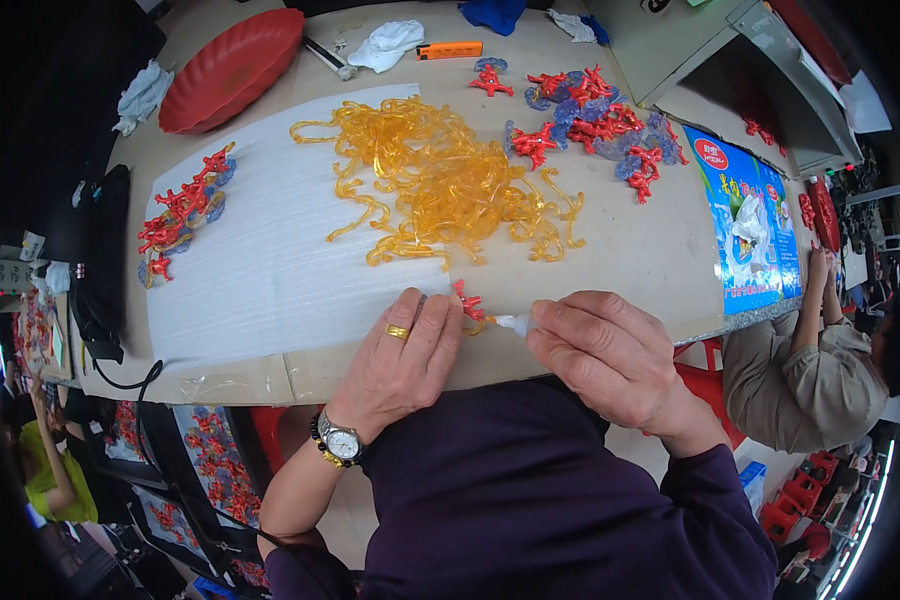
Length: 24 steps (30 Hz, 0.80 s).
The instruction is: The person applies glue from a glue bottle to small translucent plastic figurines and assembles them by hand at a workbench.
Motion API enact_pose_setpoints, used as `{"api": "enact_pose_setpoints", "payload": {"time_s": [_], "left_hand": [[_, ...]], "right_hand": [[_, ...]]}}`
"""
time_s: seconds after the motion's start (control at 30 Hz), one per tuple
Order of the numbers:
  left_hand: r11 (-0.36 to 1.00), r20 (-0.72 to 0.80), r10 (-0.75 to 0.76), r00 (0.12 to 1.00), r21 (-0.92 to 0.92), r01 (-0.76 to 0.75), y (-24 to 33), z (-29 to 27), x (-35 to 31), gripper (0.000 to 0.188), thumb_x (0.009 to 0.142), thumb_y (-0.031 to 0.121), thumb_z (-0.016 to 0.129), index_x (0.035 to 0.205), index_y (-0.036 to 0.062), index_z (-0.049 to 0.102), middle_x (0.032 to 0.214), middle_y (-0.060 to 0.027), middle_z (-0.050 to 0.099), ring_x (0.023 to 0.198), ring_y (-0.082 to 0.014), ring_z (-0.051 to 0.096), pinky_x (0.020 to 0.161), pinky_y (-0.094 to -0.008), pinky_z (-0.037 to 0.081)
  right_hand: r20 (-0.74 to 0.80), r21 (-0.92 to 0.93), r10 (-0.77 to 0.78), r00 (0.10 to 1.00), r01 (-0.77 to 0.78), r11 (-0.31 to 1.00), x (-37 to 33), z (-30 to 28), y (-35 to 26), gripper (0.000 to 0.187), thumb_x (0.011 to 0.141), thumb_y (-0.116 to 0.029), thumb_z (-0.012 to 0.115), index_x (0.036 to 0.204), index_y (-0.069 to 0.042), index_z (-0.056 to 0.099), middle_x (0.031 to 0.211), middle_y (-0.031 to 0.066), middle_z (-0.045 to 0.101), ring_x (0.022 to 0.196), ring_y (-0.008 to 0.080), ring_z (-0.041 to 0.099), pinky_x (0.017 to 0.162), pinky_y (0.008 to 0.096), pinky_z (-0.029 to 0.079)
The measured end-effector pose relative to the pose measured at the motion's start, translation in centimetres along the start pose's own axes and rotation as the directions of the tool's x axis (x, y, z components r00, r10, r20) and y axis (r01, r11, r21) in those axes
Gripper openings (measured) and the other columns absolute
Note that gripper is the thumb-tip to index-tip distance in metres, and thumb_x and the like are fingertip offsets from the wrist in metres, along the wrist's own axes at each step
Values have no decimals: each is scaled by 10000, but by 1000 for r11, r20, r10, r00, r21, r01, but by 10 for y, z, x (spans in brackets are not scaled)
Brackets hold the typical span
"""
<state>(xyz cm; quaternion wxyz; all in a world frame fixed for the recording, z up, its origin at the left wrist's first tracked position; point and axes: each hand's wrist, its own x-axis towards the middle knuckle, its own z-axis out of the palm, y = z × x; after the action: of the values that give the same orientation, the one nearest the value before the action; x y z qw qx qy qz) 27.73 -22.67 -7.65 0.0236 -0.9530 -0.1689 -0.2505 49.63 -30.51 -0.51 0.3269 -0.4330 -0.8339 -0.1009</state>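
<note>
Near the front edge of the table, my left hand (402, 345) has its fingers closed on a small red branching figure (466, 298). A gold ring and a wristwatch (341, 442) show on that side. My right hand (610, 355) pinches a small white bottle with a narrow nozzle (515, 323), its tip right beside the figure. A bit of amber plastic (478, 327) shows under the figure, by the nozzle. Beyond both hands lies a tangled heap of curly, clear amber pieces (450, 185), partly on a white foam sheet (240, 300).
Red figures with bluish clear parts lie in a row (185, 212) at left and a pile (600, 120) at far right. A red fluted dish (232, 75), white tissue (386, 45) and orange box (450, 50) stand behind. A person (805, 370) sits at right.
</note>
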Motion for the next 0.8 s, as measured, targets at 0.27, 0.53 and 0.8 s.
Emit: {"api": "enact_pose_setpoints", "payload": {"time_s": [0.27,0.53,0.8], "left_hand": [[1000,4,3,1000,11,-3,-1,1,-1,364,785,110,584,1100,-70,614,1065,-165,563,991,-324,575,844,-374,536],[1000,8,2,1000,6,-3,0,0,-1,371,781,111,588,1105,-70,612,1069,-168,561,992,-325,576,844,-376,539],[1000,2,13,1000,14,-13,-1,1,-1,368,775,106,589,1094,-74,608,1056,-166,559,984,-324,570,833,-374,539]], "right_hand": [[-13,-17,-16,1000,16,1000,0,2,0,180,638,-21,722,802,-3,651,889,121,641,724,224,625,569,279,529],[9,-22,-16,1000,16,1000,2,2,-1,185,631,-25,717,800,-4,643,877,118,635,717,220,621,565,272,526],[25,-41,-33,999,34,999,3,2,-1,193,629,-28,710,807,-2,639,879,119,633,723,219,620,564,271,527]]}}
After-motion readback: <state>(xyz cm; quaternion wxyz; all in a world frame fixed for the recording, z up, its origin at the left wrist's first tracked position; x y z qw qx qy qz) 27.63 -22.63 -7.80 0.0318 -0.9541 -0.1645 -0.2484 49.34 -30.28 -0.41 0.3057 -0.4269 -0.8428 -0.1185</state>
